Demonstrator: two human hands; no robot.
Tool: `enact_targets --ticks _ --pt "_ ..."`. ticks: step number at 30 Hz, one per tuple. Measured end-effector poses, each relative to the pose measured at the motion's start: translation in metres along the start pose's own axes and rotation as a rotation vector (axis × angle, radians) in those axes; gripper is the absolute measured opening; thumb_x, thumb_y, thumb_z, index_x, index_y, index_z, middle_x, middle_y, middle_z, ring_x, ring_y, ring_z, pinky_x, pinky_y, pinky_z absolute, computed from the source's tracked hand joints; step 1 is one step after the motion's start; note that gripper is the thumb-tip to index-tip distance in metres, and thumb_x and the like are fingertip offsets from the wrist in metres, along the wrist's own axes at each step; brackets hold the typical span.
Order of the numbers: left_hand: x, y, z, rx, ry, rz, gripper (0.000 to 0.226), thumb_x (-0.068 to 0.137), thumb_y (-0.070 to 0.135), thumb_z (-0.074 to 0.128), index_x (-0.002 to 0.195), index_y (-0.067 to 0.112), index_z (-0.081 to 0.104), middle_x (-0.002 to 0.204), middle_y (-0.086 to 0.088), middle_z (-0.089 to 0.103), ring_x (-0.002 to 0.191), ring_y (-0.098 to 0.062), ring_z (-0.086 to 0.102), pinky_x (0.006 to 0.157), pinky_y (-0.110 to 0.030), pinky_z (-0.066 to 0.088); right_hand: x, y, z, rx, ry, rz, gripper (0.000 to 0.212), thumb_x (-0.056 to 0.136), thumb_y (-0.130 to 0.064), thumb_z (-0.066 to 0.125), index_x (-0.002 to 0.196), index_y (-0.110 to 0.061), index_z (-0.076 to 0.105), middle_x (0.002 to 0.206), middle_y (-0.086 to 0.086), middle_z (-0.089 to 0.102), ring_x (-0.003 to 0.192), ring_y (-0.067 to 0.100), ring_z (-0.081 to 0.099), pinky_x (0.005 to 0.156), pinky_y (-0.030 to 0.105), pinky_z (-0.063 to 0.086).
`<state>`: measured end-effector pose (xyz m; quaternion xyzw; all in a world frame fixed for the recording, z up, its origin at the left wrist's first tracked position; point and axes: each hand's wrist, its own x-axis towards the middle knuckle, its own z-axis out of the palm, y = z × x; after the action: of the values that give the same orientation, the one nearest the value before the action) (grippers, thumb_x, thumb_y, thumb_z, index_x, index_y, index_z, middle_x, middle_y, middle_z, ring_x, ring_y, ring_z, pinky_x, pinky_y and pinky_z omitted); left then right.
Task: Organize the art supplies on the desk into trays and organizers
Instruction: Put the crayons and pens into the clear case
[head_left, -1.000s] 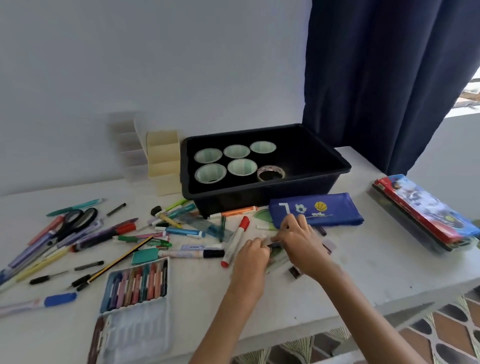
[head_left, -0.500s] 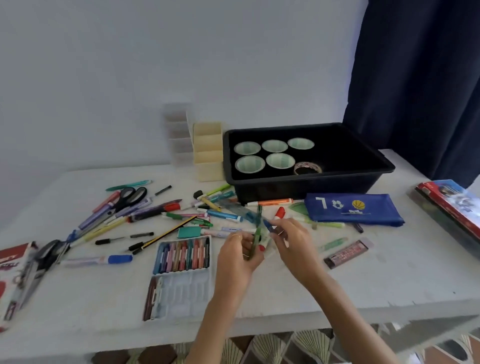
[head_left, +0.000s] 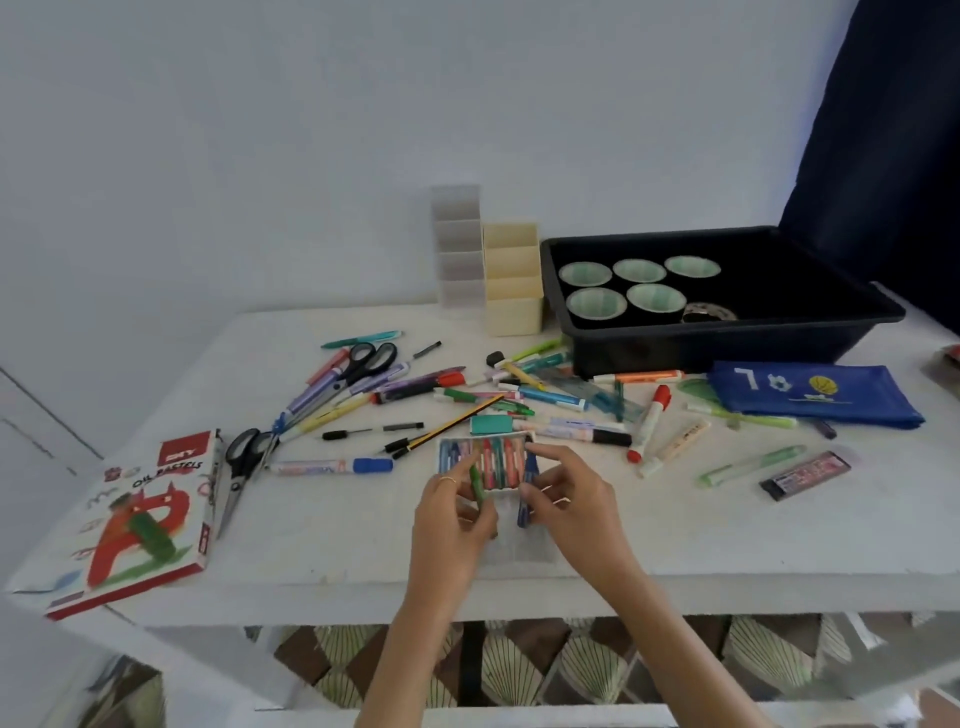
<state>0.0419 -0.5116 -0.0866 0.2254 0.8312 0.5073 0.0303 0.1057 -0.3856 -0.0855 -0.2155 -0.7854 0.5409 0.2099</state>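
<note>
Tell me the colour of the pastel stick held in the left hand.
Green; the head view shows the pastel stick pinched in the left hand.

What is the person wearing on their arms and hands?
Both forearms are bare: no sleeves, watch or bracelet in view. The left hand wears a thin gold-coloured ring on one finger. On the right hand I cannot tell any ring.

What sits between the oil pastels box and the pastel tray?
Head view: black-handled scissors beside the oil pastels box, then a blue-capped marker lying toward the pastel tray.
</note>
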Motion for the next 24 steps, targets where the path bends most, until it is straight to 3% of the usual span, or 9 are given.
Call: enact_targets --ticks 6,11,16,19,24 --pt "0.004 -0.018 -0.027 -0.009 -0.04 -0.045 0.052 0.09 0.005 0.057 0.137 0.024 0.045 0.091 -0.007 0.056 0.073 -0.012 0.058 0.062 -0.008 0.046 -0.006 0.005 0.026 0.11 0.037 0.115 0.043 0.082 -0.007 0.07 0.119 -0.024 0.057 0.079 0.007 0.064 0.077 0.026 0.065 0.067 0.039 0.059" --pt "0.005 -0.025 -0.032 -0.012 -0.164 -0.054 0.051 0.086 0.002 0.061 0.132 0.02 0.048 0.084 0.001 0.055 0.073 -0.007 0.055 0.063 -0.005 0.044 -0.009 0.003 0.031 0.084 0.02 0.089 0.051 0.077 -0.002 0.073 0.12 -0.024 0.056 0.08 0.007 0.064 0.071 0.02 0.064 0.067 0.029 0.057" --pt "0.006 -0.029 -0.025 0.088 -0.217 0.054 0.053 0.086 0.008 0.063 0.134 0.023 0.046 0.091 -0.001 0.046 0.08 -0.009 0.05 0.072 -0.009 0.042 -0.017 -0.002 0.033 -0.032 -0.074 0.017 0.052 0.076 -0.001 0.073 0.116 -0.029 0.055 0.084 0.001 0.064 0.074 0.01 0.064 0.067 0.018 0.053" --pt "0.007 -0.031 -0.024 0.159 -0.24 0.102 0.053 0.087 0.013 0.062 0.137 0.02 0.044 0.095 0.002 0.037 0.087 -0.009 0.043 0.074 -0.008 0.037 -0.019 -0.004 0.033 -0.089 -0.105 -0.012 0.051 0.076 -0.002 0.073 0.118 -0.027 0.056 0.083 -0.003 0.062 0.075 0.005 0.062 0.07 0.016 0.052" --pt "0.006 -0.034 -0.026 0.136 -0.273 0.097 0.045 0.088 0.015 0.061 0.132 0.014 0.049 0.095 0.002 0.038 0.08 -0.002 0.043 0.072 0.0 0.036 -0.019 -0.004 0.033 -0.168 -0.166 -0.015 0.054 0.077 -0.004 0.072 0.122 -0.028 0.054 0.09 -0.006 0.059 0.084 0.005 0.059 0.075 0.015 0.051"
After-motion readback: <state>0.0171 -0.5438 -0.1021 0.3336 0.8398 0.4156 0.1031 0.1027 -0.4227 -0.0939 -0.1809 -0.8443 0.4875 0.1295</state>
